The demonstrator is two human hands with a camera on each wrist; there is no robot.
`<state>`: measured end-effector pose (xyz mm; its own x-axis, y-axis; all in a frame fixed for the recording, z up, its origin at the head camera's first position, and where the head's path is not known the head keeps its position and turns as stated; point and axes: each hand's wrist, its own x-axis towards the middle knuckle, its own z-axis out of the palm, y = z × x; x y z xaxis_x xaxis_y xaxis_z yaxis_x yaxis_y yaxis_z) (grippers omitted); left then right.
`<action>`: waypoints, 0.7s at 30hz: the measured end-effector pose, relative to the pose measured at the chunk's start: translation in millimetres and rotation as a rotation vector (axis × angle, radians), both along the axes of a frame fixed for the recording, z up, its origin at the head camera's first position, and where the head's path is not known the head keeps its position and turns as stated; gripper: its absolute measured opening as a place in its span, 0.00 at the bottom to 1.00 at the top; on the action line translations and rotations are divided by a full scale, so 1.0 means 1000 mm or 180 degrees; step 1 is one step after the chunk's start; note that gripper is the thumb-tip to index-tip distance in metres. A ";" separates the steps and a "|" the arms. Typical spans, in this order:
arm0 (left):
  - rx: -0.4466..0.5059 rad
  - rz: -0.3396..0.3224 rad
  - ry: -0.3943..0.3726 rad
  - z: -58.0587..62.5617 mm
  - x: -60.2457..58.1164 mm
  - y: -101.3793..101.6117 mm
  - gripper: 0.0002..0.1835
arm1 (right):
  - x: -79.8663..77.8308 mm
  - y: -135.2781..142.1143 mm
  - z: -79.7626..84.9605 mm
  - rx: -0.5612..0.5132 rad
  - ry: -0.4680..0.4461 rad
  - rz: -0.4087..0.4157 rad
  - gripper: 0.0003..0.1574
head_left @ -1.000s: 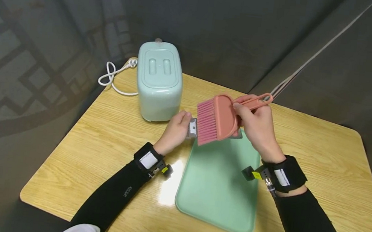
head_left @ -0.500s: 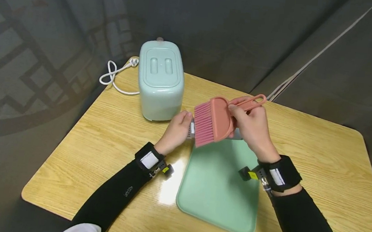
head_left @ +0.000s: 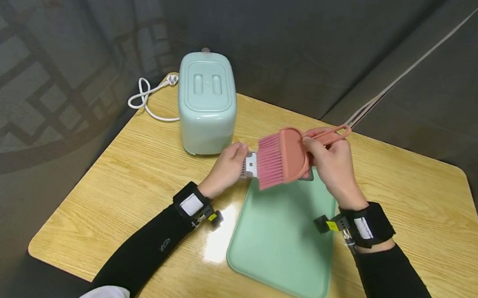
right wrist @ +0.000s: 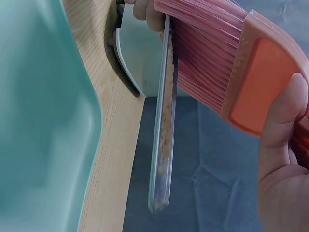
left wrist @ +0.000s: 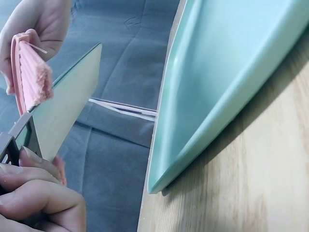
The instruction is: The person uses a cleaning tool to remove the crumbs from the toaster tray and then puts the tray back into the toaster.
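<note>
My left hand (head_left: 225,169) grips the grey slotted end of a thin, flat crumb tray (head_left: 251,165), tilted in the air over the far end of a green serving tray (head_left: 280,255). In the right wrist view brown crumbs run along the crumb tray (right wrist: 165,125). With thumb and fingers, my right hand (head_left: 331,161) holds a coral-pink brush (head_left: 294,155) where its looped handle meets the head. The pink bristles (right wrist: 205,58) lie across the crumb tray and hide much of it in the head view. Its pale underside shows in the left wrist view.
A pale green toaster (head_left: 205,111) with its lid on stands just beyond my left hand. Its white cord (head_left: 144,97) and plug lie at the table's back left edge. Grey curtain (head_left: 298,38) hangs behind the wooden table (head_left: 410,225).
The brush moves a little left along the crumb tray, then back right, uncovering more of the grey end. My left hand and the crumb tray stay nearly in place.
</note>
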<state>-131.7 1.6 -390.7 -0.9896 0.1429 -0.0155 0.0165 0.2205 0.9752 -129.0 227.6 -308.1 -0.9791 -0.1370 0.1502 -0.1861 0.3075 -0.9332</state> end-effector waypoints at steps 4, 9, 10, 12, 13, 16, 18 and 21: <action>-0.0032 0.0002 0.0009 0.000 0.000 0.000 0.20 | 0.001 0.007 -0.001 0.0030 -0.0003 -0.0044 0.16; -0.0092 0.0020 0.0001 -0.003 -0.001 -0.002 0.20 | 0.003 0.015 -0.001 -0.0097 -0.0011 -0.0011 0.16; -0.0098 0.0023 -0.0001 -0.003 -0.001 -0.002 0.20 | 0.003 0.018 -0.001 -0.0126 -0.0020 -0.0005 0.17; -0.0120 0.0026 -0.0001 -0.004 -0.001 -0.002 0.21 | 0.003 0.022 -0.001 -0.0170 -0.0023 -0.0008 0.17; -0.0126 0.0028 0.0002 -0.004 -0.001 -0.002 0.21 | 0.002 0.024 -0.001 -0.0201 -0.0026 -0.0007 0.17; -0.0117 0.0027 0.0000 -0.005 -0.001 -0.003 0.20 | 0.002 0.030 -0.002 -0.0314 -0.0045 -0.0011 0.17; -0.0112 0.0016 -0.0001 -0.005 -0.001 -0.003 0.20 | 0.003 0.034 -0.003 -0.0340 -0.0033 -0.0031 0.17; -0.0102 0.0003 0.0005 -0.005 -0.001 -0.004 0.20 | 0.004 0.040 -0.006 -0.0304 -0.0018 -0.0091 0.17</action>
<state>-132.5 -2.1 -396.1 -0.9898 0.1416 -0.0186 0.0178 0.2516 0.9677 -125.5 267.9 -313.6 -0.9833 -0.0942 0.1558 -0.1733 0.2222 -0.9595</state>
